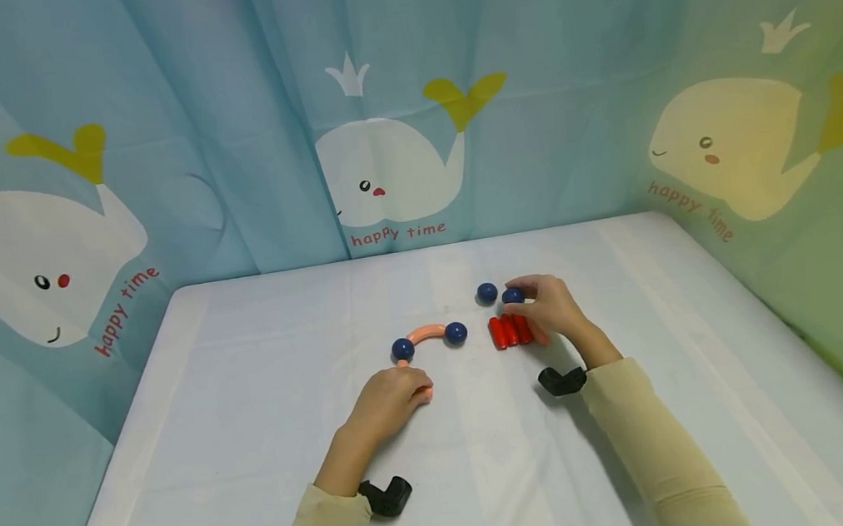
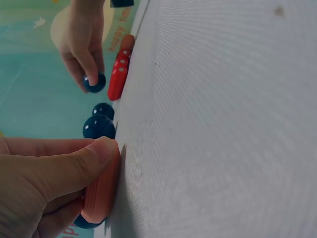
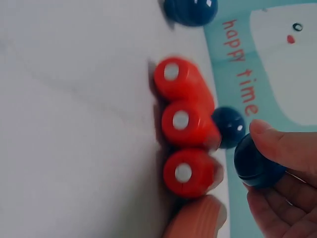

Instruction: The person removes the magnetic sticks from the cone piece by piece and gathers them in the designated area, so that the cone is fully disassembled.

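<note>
In the head view my left hand pinches a peach curved rod between thumb and fingers, low over the tabletop. That rod's far end meets a blue ball. From this ball a second peach curved rod arcs right to another blue ball. My right hand holds a blue ball between thumb and fingertips, raised above the table. Under and beside it lie several red rods with pale round ends, side by side. A peach piece lies against them, partly hidden by the hand in the head view.
One loose blue ball sits behind the red rods. The white-covered table ends at a blue-green curtain with printed whales. Black wrist mounts stick out from both wrists.
</note>
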### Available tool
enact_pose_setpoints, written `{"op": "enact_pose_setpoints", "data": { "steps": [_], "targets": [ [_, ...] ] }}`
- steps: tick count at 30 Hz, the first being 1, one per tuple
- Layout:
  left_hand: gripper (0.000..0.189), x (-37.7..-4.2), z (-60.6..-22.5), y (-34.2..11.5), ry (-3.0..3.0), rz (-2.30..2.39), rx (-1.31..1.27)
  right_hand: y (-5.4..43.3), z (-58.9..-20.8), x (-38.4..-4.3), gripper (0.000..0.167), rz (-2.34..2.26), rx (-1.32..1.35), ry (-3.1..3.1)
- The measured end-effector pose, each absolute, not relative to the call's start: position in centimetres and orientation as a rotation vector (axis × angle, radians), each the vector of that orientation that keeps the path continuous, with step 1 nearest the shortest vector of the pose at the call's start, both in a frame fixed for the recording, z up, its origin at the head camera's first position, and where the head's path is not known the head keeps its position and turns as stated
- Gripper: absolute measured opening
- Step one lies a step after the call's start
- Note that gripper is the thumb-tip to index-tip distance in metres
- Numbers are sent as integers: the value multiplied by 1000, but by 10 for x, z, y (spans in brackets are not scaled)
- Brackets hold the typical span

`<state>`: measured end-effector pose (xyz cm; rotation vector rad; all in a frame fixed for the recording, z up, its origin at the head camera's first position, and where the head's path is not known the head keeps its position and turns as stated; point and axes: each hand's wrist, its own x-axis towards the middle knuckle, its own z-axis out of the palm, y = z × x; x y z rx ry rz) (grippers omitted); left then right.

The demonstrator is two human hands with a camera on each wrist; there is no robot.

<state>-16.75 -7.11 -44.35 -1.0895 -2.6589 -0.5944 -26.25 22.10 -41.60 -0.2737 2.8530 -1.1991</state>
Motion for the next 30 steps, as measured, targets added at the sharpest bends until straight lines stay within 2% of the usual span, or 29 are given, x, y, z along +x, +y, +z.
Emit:
{"op": "enact_pose_setpoints", "data": {
  "steps": [9, 30],
  "targets": [
    [6, -168, -445, -71, -2665, -567, -1085, 227, -421, -288, 42, -1110, -228, 2822],
    [9, -169, -448, -72, -2601, -523, -1101, 224, -419, -305, 44, -900, -275, 2800]
  ]
}}
